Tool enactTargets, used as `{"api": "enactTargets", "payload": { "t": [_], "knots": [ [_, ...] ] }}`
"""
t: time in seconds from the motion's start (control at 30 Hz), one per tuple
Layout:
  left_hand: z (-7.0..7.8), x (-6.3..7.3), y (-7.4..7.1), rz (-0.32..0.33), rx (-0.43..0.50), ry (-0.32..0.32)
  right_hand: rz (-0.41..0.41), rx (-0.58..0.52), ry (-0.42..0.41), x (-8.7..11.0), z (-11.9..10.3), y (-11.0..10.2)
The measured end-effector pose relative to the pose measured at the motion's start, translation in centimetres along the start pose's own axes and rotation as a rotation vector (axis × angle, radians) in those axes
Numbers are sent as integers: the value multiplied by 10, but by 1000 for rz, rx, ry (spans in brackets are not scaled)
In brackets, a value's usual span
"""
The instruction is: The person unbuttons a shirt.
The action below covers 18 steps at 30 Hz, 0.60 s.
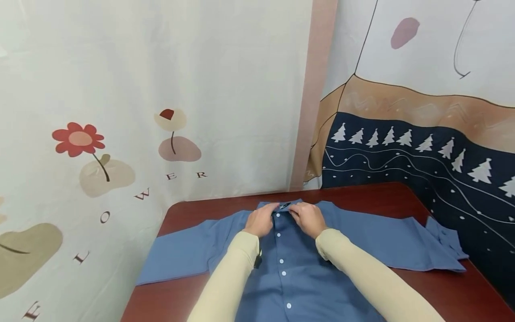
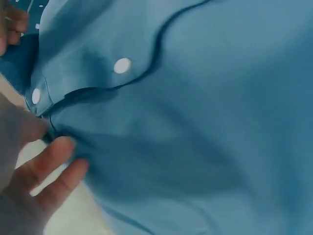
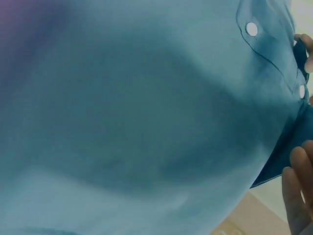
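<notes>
Printed curtain (image 1: pixel 241 89) hangs beyond the blue shirt (image 1: pixel 295 257); red-brown table (image 1: pixel 173 297) sits under it. Shirt lies face up, long axis running from collar (image 1: pixel 287 209) toward the person, sleeves (image 1: pixel 181 250) out both sides. Table's far edge is just past the collar; more tabletop shows beside the shirt's body. Left hand (image 1: pixel 261 220) and right hand (image 1: pixel 309 219) pinch opposite sides of the collar, about equally near; button row (image 1: pixel 281 261) runs nearward between them.

Wrist views close to shirt (image 2: pixel 186 137)

A blue shirt (image 1: pixel 306 268) lies spread across a glossy reddish-brown table (image 1: pixel 173 293).
</notes>
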<state>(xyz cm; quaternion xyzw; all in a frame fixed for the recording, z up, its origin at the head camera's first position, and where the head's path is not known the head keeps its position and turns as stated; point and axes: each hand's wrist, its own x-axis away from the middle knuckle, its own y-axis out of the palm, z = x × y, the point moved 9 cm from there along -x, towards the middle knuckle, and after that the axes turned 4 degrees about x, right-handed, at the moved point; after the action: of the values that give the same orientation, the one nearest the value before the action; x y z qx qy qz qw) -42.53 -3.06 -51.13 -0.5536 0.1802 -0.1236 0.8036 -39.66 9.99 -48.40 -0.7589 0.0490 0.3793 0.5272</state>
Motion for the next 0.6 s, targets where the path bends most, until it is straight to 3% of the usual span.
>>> {"api": "enactTargets", "payload": {
  "t": [0.13, 0.27, 0.5, 0.6],
  "knots": [
    [0, -1, -4, -94, 2, 4, 28, -31, -40, -3, -7, -10],
    [1, -1, -11, -149, 40, 17, 1, -26, -19, -1, -3, -12],
    [7, -3, -31, -106, 122, -3, -164, -99, 100, 5, 5, -9],
    [10, -1, -37, -68, 135, -26, -190, -168, 161, 6, 4, -10]
  ]
}}
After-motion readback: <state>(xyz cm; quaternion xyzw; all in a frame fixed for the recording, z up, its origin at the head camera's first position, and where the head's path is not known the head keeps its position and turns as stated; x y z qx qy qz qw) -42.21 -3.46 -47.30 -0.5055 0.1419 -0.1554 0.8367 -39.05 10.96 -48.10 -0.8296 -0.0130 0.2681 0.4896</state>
